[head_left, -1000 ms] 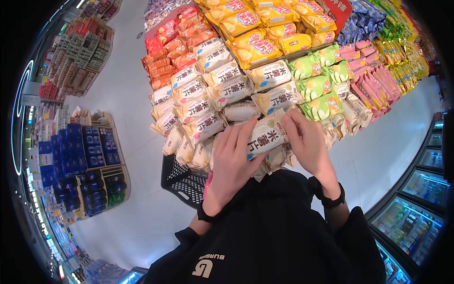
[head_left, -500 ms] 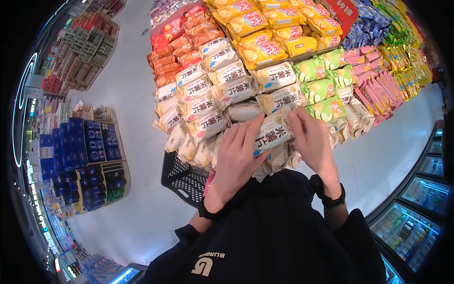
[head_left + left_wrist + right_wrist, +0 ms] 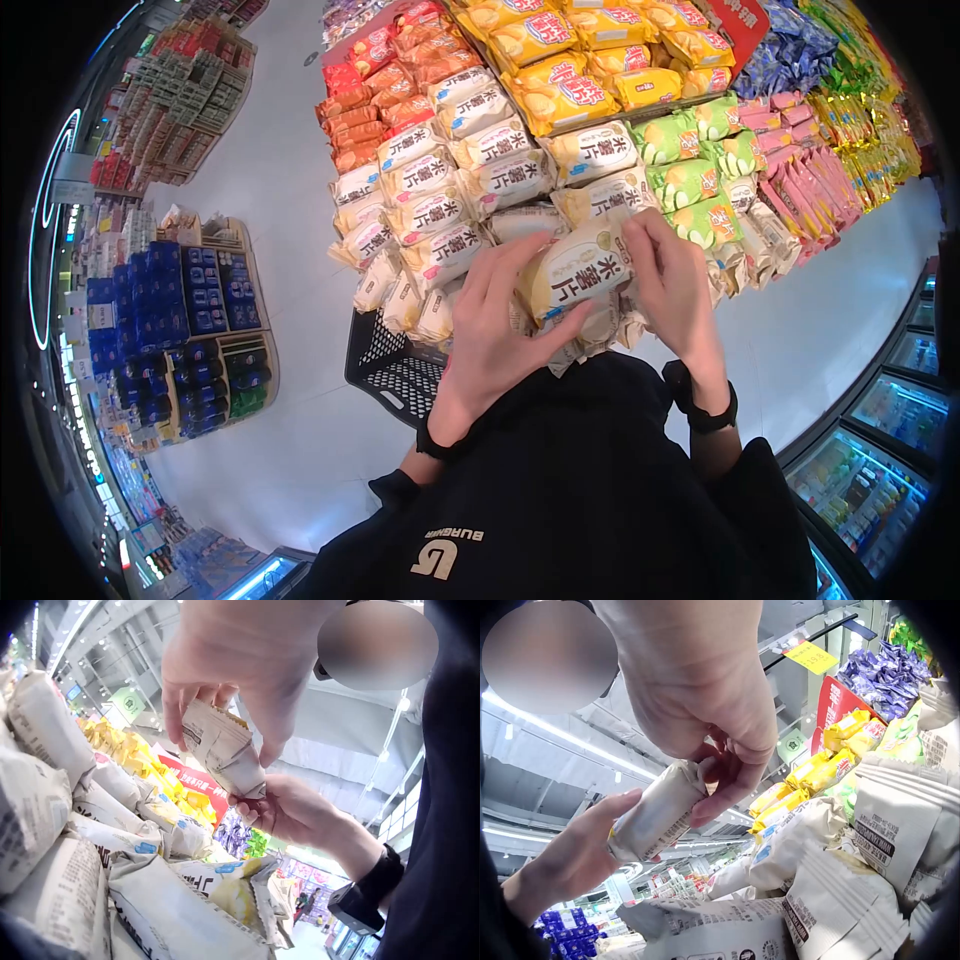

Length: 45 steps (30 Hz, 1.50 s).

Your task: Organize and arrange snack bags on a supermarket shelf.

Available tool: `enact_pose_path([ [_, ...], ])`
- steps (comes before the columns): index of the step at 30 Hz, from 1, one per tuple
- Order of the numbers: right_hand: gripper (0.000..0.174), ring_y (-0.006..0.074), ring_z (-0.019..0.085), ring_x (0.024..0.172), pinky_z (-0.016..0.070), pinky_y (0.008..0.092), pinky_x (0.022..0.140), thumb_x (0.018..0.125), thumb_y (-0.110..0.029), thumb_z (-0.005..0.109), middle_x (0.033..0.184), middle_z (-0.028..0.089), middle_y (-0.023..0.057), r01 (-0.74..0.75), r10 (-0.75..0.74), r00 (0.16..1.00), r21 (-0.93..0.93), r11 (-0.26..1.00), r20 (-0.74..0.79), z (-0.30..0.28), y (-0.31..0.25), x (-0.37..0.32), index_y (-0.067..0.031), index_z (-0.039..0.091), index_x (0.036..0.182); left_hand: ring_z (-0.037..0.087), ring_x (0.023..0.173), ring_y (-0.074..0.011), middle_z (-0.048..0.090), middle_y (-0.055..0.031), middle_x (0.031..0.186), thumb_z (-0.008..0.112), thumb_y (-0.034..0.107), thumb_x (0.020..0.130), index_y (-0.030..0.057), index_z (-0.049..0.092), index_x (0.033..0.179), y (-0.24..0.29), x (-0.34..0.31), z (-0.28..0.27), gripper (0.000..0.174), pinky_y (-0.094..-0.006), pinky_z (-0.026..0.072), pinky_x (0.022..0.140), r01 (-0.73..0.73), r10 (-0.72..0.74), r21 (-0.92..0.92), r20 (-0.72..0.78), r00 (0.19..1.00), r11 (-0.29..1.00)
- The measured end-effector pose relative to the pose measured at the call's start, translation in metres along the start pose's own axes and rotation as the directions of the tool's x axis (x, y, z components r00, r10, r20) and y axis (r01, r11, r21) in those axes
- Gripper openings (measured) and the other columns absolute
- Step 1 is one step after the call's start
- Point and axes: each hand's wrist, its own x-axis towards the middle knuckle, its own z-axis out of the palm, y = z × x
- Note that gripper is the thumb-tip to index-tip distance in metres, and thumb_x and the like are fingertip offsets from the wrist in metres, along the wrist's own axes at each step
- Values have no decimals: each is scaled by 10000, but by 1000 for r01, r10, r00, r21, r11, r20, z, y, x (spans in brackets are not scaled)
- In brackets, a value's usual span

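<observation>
A cream-white snack packet with dark lettering is held between both hands above the heap of similar packets. The left hand grips its left part, thumb along the near side. At the packet's other end, the right hand pinches the edge with thumb and fingers. In the left wrist view the packet hangs between the left hand and the right hand. The right wrist view shows the packet with its end in the right hand's fingers.
Yellow packets, green packets and pink packets lie beyond and to the right. A black basket sits below the heap's left edge. Shelves of blue goods stand left, glass-doored coolers right.
The packet has turned a little, showing more of its left end, and the left thumb stands further from the fingers. The display has shifted slightly right in the head view.
</observation>
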Motion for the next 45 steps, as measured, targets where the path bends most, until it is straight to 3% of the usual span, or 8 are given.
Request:
enact_pose_path([
  [2, 186, 210, 646, 566, 506, 302, 552, 1029, -134, 503, 678, 598, 134, -13, 13, 1000, 50, 999, 6, 0, 0, 2, 29, 564, 965, 648, 1007, -209, 658, -103, 1104, 849, 97, 729, 9, 554, 1277, -6, -6, 2, 628, -339, 534, 875, 115, -123, -207, -31, 992, 972],
  [7, 174, 134, 634, 605, 521, 288, 576, 1028, -128, 520, 701, 608, 79, -7, 3, 1000, 250, 968, 14, 7, 9, 1, 34, 575, 997, 647, 950, -110, 658, -75, 1140, 718, 34, 886, -8, 542, 1276, -6, -10, -3, 430, -241, 558, 723, 510, -519, -747, 259, 814, 427],
  [17, 149, 74, 585, 694, 523, 278, 636, 1005, -98, 560, 753, 645, 78, -37, 19, 998, 317, 948, 58, 13, 16, 2, 44, 603, 1014, 667, 872, -105, 696, -75, 1053, 745, 76, 876, -27, 592, 1205, -9, -14, -12, 377, -241, 548, 691, 591, -553, -699, 329, 766, 403],
  [27, 170, 176, 689, 883, 532, 297, 804, 891, 87, 583, 914, 697, 95, 200, -204, 979, 153, 968, 13, 6, 15, 5, 32, 668, 1028, 584, 1200, -215, 605, -147, 1300, 799, -145, 650, 5, 633, 1179, -27, -11, -13, 575, -377, 473, 1053, 335, -308, -591, 150, 940, 734],
  [33, 142, 169, 674, 817, 521, 287, 782, 890, 53, 615, 886, 689, 74, 205, -205, 979, 128, 970, -11, 6, 19, 6, 33, 656, 1024, 596, 1170, -192, 612, -130, 1276, 828, -101, 654, 11, 647, 1140, -25, -8, -13, 530, -348, 488, 1012, 369, -331, -574, 174, 927, 731],
  [37, 160, 127, 640, 765, 511, 274, 757, 929, -19, 626, 828, 676, 72, 96, -87, 995, 230, 968, -46, 9, 17, 7, 10, 627, 1087, 669, 949, -126, 704, -84, 1047, 850, 87, 751, -12, 602, 1213, -9, -8, -14, 534, -281, 539, 857, 495, -369, -493, 335, 867, 715],
  [41, 221, 96, 631, 783, 506, 267, 754, 962, -52, 606, 805, 670, 70, 49, -64, 998, 377, 925, 28, 9, 19, 10, -13, 589, 1179, 664, 938, -111, 708, -91, 1053, 829, 126, 786, -18, 573, 1255, 2, -11, -9, 554, -265, 533, 824, 595, -406, -574, 435, 804, 562],
  [45, 298, 99, 635, 805, 518, 278, 770, 957, -62, 622, 859, 673, 65, 14, -37, 998, 453, 891, 41, 9, 14, 9, -22, 566, 1247, 671, 942, -109, 712, -98, 1043, 826, 127, 790, -17, 564, 1254, 2, -16, -2, 552, -252, 534, 806, 597, -496, -598, 350, 795, 535],
])
